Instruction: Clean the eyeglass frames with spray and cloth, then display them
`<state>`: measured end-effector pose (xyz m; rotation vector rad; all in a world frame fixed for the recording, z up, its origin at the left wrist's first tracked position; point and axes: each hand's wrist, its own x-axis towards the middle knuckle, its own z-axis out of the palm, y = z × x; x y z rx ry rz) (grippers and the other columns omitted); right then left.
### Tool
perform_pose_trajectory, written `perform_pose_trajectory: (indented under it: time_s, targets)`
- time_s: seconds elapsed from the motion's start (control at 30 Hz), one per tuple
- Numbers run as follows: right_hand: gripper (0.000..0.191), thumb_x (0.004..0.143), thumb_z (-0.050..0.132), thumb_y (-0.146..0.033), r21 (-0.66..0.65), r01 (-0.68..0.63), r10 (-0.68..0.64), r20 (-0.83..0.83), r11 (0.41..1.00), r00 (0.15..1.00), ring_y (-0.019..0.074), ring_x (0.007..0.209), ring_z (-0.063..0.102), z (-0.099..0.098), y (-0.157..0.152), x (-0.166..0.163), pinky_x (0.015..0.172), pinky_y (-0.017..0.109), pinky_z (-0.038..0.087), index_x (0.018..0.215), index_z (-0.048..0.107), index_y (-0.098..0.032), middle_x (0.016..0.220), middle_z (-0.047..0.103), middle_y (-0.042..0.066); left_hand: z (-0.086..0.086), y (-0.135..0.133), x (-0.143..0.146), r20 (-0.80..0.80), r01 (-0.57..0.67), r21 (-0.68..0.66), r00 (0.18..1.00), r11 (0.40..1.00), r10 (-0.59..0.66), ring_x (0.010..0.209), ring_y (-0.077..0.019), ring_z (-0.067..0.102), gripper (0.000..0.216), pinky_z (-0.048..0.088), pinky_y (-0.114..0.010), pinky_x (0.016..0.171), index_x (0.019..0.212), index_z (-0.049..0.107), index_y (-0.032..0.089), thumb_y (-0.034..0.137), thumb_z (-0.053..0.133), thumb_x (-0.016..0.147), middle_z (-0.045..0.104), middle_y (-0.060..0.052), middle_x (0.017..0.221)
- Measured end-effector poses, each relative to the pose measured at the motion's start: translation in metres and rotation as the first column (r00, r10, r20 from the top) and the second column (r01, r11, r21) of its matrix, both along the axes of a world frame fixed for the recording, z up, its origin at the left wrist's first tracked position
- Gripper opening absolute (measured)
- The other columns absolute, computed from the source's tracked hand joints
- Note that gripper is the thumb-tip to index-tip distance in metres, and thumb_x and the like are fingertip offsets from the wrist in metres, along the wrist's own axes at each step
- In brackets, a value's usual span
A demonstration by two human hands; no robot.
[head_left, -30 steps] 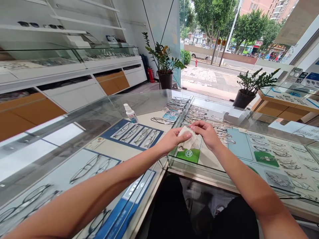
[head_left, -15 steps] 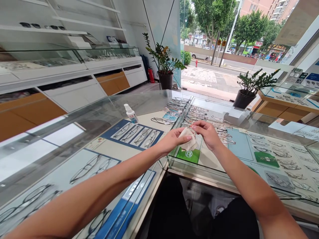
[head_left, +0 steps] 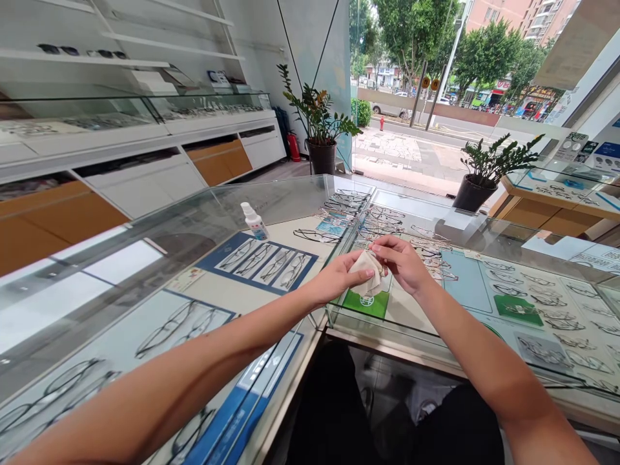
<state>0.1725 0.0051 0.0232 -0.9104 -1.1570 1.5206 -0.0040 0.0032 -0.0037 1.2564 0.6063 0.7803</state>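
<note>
My left hand (head_left: 345,271) is closed round a crumpled cream cleaning cloth (head_left: 364,268), its thumb pressed on the front. Right beside it, my right hand (head_left: 400,258) pinches something thin at the cloth's upper edge. It is mostly hidden by fingers and cloth, and I cannot make out what it is. Both hands are above the glass counter, over a green card (head_left: 367,303) with a white round emblem. Behind them, several eyeglasses (head_left: 382,219) lie in rows. A white spray bottle (head_left: 254,221) stands upright on the counter to the left.
A blue display board (head_left: 264,261) with several eyeglasses lies left of my hands. More eyeglasses (head_left: 547,300) fill the right-hand case. The glass counter's front edge (head_left: 387,336) runs before my knees. Potted plants (head_left: 322,152) stand beyond, near the window.
The cloth has shifted and folded differently in my left hand, with its thumb slightly lower. My right fingers have moved slightly against it. The spray bottle and displays stay put.
</note>
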Motion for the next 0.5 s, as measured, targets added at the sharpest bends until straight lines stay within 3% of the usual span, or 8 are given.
perform_pose_trajectory:
  time_s: [0.17,0.5]
  targets:
    - [0.036,0.059,0.093,-0.046,0.032,-0.047,0.047,0.016,0.998,0.999,0.0106,0.061,0.053,-0.0027,0.0008,0.0002,0.057,0.027,0.044,0.072,0.070,-0.021,0.076,0.069,-0.002,0.0023,-0.0017,0.0008,-0.029,-0.053,-0.002,0.998,0.999,0.053,0.071,-0.0155,0.064,0.053,0.050,-0.026,0.069,0.097,0.070,0.012,0.055,0.089,0.072,0.073,-0.005,0.086]
    - [0.030,0.062,0.091,-0.044,0.134,-0.041,0.033,0.056,0.990,0.998,0.0130,0.071,0.059,-0.0066,0.0023,-0.0016,0.068,0.028,0.047,0.070,0.072,-0.022,0.077,0.071,-0.001,-0.0036,-0.0017,0.0055,0.039,-0.131,-0.007,0.991,0.991,0.131,0.067,-0.0128,0.060,0.058,0.046,-0.023,0.065,0.095,0.071,0.011,0.062,0.086,0.072,0.070,-0.003,0.077]
